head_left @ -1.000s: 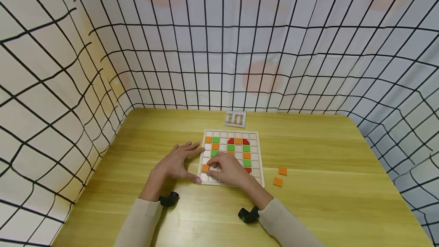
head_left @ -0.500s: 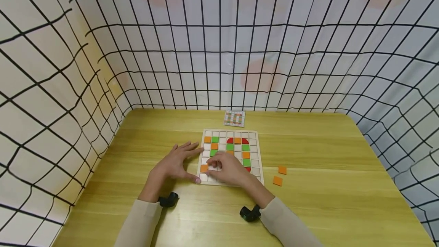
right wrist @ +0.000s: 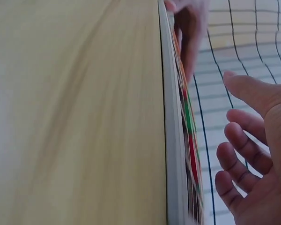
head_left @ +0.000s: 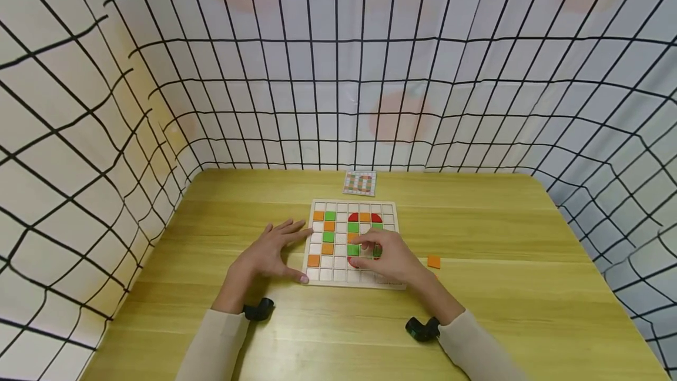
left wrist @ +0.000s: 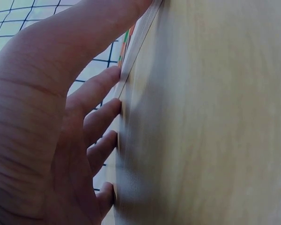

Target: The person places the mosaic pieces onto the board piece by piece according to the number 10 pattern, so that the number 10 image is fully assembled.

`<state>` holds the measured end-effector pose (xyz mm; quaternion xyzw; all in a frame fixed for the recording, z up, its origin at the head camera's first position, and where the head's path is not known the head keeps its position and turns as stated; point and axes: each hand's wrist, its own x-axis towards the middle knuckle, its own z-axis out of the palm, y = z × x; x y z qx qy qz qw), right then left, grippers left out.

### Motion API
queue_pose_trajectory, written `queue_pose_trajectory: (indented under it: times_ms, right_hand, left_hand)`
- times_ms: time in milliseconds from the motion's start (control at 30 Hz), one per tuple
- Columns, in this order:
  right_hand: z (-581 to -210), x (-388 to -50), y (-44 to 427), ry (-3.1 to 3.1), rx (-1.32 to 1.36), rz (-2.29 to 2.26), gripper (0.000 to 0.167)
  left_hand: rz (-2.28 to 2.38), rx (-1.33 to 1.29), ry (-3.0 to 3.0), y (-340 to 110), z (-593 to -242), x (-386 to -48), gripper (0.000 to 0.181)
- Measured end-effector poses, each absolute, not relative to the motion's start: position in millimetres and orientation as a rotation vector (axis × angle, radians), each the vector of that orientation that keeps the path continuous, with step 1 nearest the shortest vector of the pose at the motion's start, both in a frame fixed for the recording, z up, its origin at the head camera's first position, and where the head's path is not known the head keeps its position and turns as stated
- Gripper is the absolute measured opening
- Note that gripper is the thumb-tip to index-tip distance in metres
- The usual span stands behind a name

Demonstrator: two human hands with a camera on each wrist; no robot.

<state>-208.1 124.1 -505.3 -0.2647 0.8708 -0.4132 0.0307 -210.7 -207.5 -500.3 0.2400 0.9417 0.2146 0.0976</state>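
Observation:
A pale square grid board (head_left: 328,277) lies on the table, with orange, green and red tiles in some cells. My left hand (head_left: 268,253) spreads along its left side, thumb at the lower left corner and a fingertip at the edge; the left wrist view shows straight fingers (left wrist: 103,117) resting on the tabletop. Over the right half of the board hovers my right hand (head_left: 390,256), its fingers loosely bent and covering some tiles. In the right wrist view those fingers (right wrist: 239,161) stand apart from the thumb, with nothing between them. An orange tile (head_left: 314,260) sits near the board's lower left.
A small pattern card (head_left: 359,183) lies behind the board. To the board's right is a loose orange tile (head_left: 433,262); another is mostly hidden by my right wrist. White walls with a black grid (head_left: 338,75) enclose the table (head_left: 502,222) at the back and sides.
My right hand has moved right, from the board's lower left to its right half. An orange tile it had covered in the second column now shows. The left hand stays in place.

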Motion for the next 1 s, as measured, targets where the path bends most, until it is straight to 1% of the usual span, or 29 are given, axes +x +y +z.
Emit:
queue_pose_trajectory:
  times_ms: [633, 800, 1000]
  right_hand:
    - [-510, -199, 256, 2.848, -0.604, -1.155, 0.041]
    - [-514, -194, 281, 2.833, -0.535, -1.173, 0.042]
    - [-521, -191, 296, 2.851, -0.595, -1.146, 0.043]
  left_hand:
    - [0.643, 0.739, 2.778, -207, -501, -209, 0.113]
    - [0.653, 0.740, 2.776, -207, -500, -208, 0.113]
    - [0.656, 0.736, 2.784, -207, -499, -209, 0.113]
